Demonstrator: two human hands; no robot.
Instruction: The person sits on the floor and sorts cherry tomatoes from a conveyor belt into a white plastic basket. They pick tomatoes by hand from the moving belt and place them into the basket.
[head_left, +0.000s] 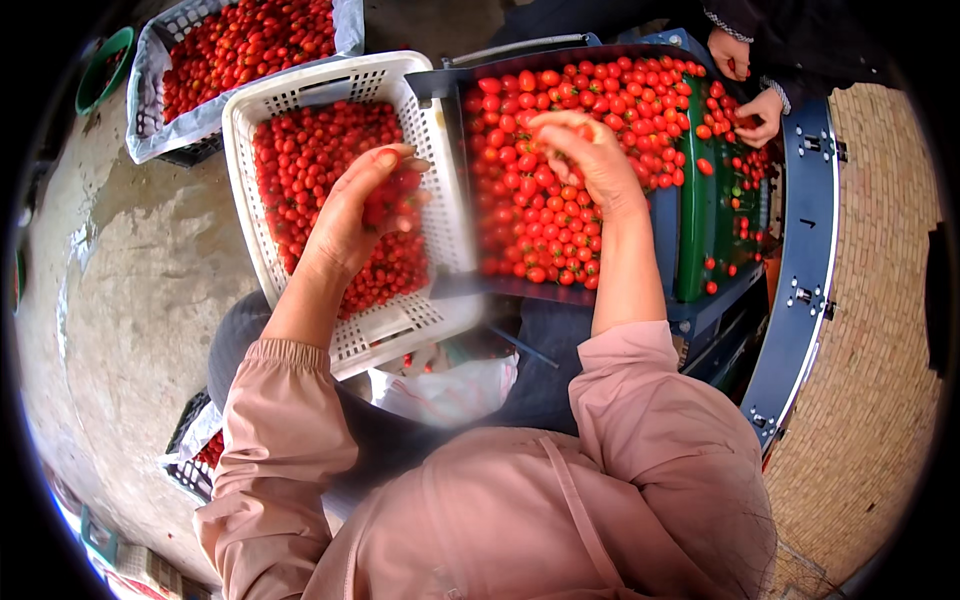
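Cherry tomatoes (555, 225) cover the blue-framed tray (525, 290) at the end of a green conveyor belt (691, 247). Over these tomatoes is my right hand (589, 154), its fingers curled, with a tomato visible between them. My left hand (367, 195) is above the white plastic crate (450, 217), blurred, with its fingers bent around several red tomatoes. More small red tomatoes (300, 172) fill much of this crate, which stands against the left side of the tray.
Another person's hands (761, 116) pick among tomatoes at the belt's far end. A lined crate (142, 90) of tomatoes stands at upper left, near a green basin (127, 56). A black crate (184, 480) sits at lower left. A white sack (450, 390) lies below the white crate.
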